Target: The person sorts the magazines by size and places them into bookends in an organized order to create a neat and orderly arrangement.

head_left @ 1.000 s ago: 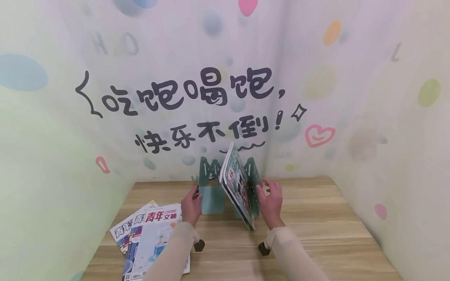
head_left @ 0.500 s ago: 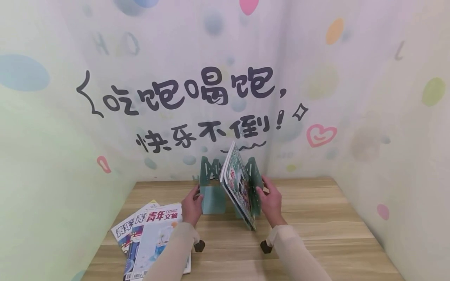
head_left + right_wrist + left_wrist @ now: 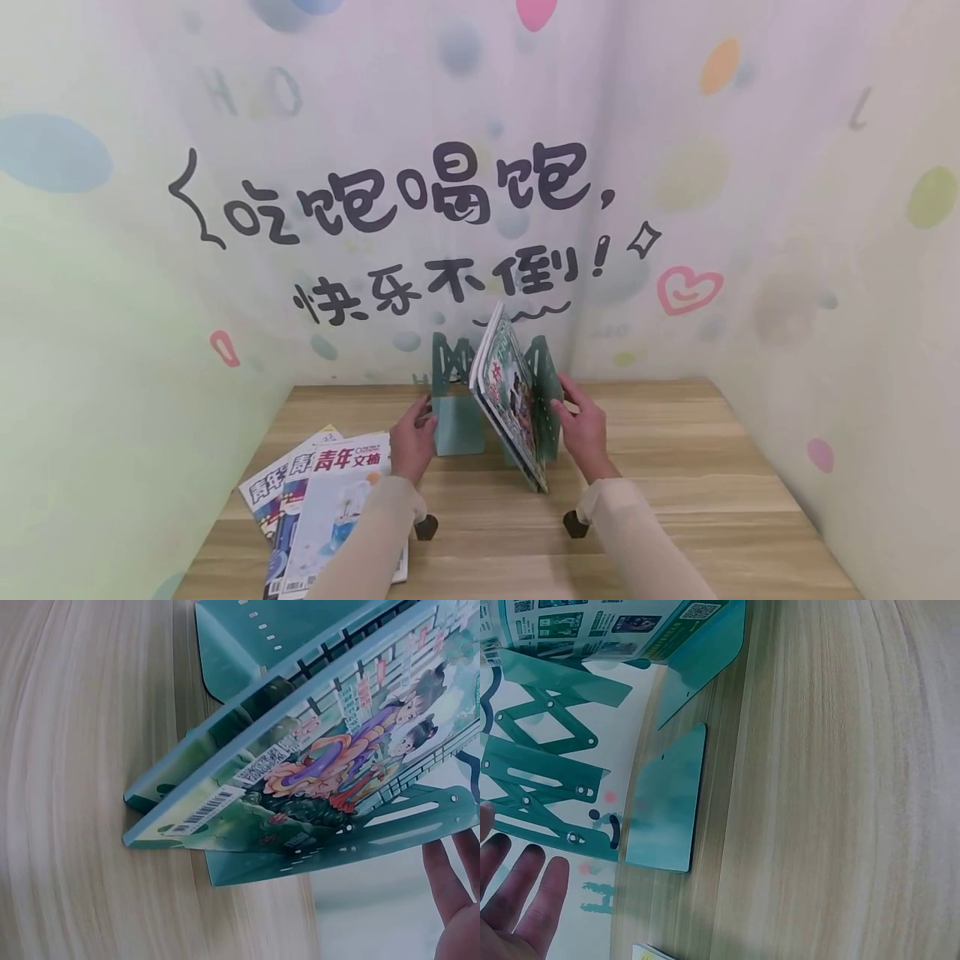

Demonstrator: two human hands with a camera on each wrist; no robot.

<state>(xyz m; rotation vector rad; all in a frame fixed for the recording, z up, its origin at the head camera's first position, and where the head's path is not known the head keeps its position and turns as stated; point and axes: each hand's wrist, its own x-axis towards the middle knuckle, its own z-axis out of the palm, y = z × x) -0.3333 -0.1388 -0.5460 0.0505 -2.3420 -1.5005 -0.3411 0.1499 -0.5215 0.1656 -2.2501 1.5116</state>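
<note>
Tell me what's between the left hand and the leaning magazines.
From left hand to magazines, the head view shows the green stand's left panel, its left base plate, then a narrow strip of tabletop.

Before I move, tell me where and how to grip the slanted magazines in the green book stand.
Probably the near edge, pinched from the front: the magazines are thin and lean sideways, and that edge's lower end juts out past the green book stand.
</note>
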